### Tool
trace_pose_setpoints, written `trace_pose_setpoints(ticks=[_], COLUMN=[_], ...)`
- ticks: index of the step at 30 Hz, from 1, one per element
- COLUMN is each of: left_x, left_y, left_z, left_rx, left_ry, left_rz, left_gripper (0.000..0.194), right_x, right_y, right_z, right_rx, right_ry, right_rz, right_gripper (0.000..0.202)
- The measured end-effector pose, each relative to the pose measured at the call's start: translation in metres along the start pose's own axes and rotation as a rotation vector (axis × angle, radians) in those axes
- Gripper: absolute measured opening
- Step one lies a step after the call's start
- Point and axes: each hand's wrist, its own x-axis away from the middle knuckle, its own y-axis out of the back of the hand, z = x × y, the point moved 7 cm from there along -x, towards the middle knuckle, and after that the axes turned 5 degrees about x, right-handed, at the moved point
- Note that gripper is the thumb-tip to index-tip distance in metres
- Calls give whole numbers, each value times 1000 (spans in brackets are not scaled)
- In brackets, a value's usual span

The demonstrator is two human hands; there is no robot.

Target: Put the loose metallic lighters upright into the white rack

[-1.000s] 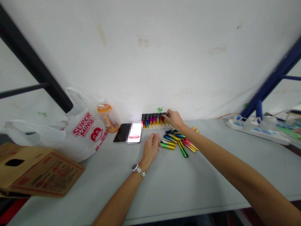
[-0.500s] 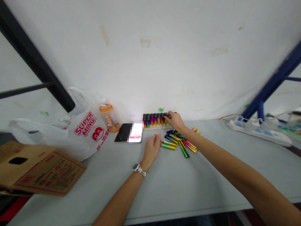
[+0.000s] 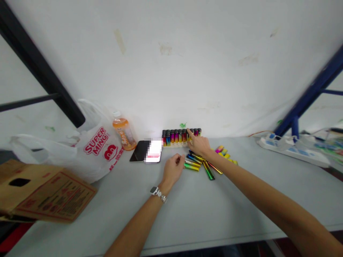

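Colourful metallic lighters [image 3: 176,137] with black tops stand upright in rows in a pale tray [image 3: 177,145] against the wall. My right hand [image 3: 199,144] is at the right part of the rows, its index finger stretched onto the top of a lighter; its other fingers are partly hidden. In front of the tray my left hand [image 3: 173,167] rests with curled fingers and the thumb near the index finger. What it holds, if anything, is hidden. A green and gold lighter [image 3: 191,167] lies right at its fingertips. More loose lighters [image 3: 209,170] lie under and beside my right wrist.
A dark tablet-like device [image 3: 140,151] lies left of the tray, partly blurred out. Behind it stands an orange drink bottle [image 3: 124,134]. A white plastic bag [image 3: 91,153] and a cardboard box [image 3: 50,194] occupy the left side. At right lies a white power strip [image 3: 294,150].
My right hand has gone from a pinch at a standing lighter to a stretched index finger on its top, slightly lower and nearer me. My left hand has barely moved.
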Motion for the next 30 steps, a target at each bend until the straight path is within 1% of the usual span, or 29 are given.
trace_pose_setpoints(ticks=[3, 5, 11, 15, 18, 20, 22, 25, 27, 30], left_x=[0, 1, 1, 0, 0, -1, -2, -3, -4, -5], left_y=[0, 0, -1, -1, -2, -2, -2, -2, -2, -1], left_z=[-1, -1, 0, 1, 3, 4, 6, 7, 7, 6], left_rx=[1, -4, -15, -30, -29, -27, -22, -2, 11, 19], left_ry=[0, 3, 12, 1, -12, -18, -22, -15, -9, -10], left_rz=[7, 10, 12, 16, 19, 16, 11, 4, -6, -22], left_gripper=[40, 39, 39, 40, 39, 37, 35, 34, 33, 34], right_x=[0, 0, -2, -1, 3, 10, 19, 34, 41, 46], right_y=[9, 11, 10, 12, 14, 14, 12, 8, 6, 4], right_z=[5, 7, 6, 6, 4, 0, -6, -13, -18, -23], right_rx=[-7, -3, -10, -15, -66, -128, -179, -194, -183, -169], right_ry=[69, 92, 57, 67, 67, 58, 62, 111, 131, 139], right_rz=[-39, -47, -19, -15, -41, -48, -20, 61, 114, 182], right_gripper=[67, 62, 59, 60, 62, 59, 49, 31, 25, 23])
